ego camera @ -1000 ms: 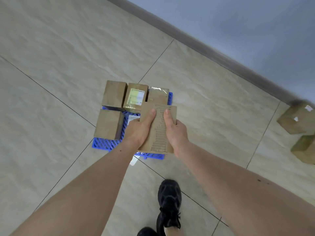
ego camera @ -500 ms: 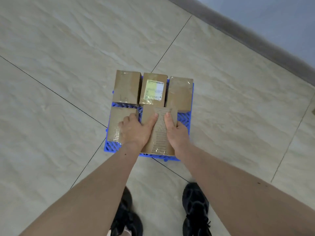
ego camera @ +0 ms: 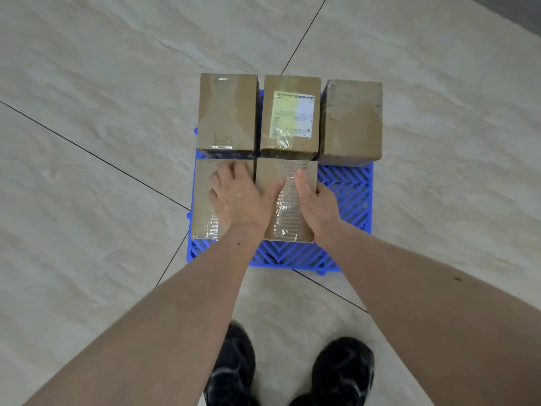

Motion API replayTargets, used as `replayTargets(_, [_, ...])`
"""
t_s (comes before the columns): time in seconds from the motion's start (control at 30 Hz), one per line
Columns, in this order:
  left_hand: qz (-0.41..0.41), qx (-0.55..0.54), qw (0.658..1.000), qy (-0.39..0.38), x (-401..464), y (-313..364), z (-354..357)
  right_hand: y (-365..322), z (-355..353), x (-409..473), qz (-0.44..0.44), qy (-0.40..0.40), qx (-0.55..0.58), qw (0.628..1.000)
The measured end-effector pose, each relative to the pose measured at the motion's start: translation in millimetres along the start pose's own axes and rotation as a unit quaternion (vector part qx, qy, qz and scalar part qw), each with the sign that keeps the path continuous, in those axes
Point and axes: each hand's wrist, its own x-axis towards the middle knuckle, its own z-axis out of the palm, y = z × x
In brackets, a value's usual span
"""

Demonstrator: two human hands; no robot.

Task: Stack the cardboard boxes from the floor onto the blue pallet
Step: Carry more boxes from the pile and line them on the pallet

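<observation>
Now five cardboard boxes sit on the blue pallet (ego camera: 348,197), which lies on the tiled floor (ego camera: 87,112). Along the pallet's far edge stand three in a row: the far-left box (ego camera: 227,111), the labelled box (ego camera: 289,115) in the middle, and the far-right box (ego camera: 351,121) at the far right corner. Just nearer, the near-left box (ego camera: 202,200) lies against the left edge, and the middle box (ego camera: 288,200) lies beside it, touching or nearly so. The left hand (ego camera: 243,197) rests flat with straight fingers across the near-left box, its thumb reaching onto the middle box. The right hand (ego camera: 316,203) grasps the middle box, thumb on top and fingers curled down its right side. Two black shoes (ego camera: 342,373) stand on the floor near the pallet's near edge.
</observation>
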Motion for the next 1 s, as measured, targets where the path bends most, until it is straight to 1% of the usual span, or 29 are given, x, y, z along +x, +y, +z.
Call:
replayTargets(0.17, [0.012,0.022,0.999,0.038,-3.0,-5.9,9.5,6.4,9.8,6.8,-0.01,0.021,-0.015,1.0])
replayTargets(0.27, [0.011,0.031,0.999,0.038,-4.4,-4.4,10.3,7.0,12.6,7.4,-0.008,0.047,-0.065,0.997])
replayTargets(0.4, [0.004,0.051,0.999,0.014,-4.6,2.4,4.0,4.0,10.5,9.0,0.017,0.054,-0.102,0.993])
replayTargets(0.5, [-0.002,0.051,0.999,-0.015,-5.5,7.9,-8.0,-8.0,-0.3,-1.5,0.012,0.044,-0.113,0.993])
replayTargets(0.6, [0.005,0.054,0.998,-0.03,-13.8,19.0,-27.3,-17.8,-20.6,-15.8,0.01,0.052,-0.116,0.992])
replayTargets(0.83, [0.073,0.057,0.994,-0.061,-46.9,82.9,-87.3,-43.5,-87.4,-70.5,-0.037,0.085,-0.162,0.982])
replayTargets(1.0, [0.157,0.061,0.982,-0.088,-71.9,147.9,-129.1,-71.7,-147.1,-119.2,-0.044,0.112,-0.176,0.977])
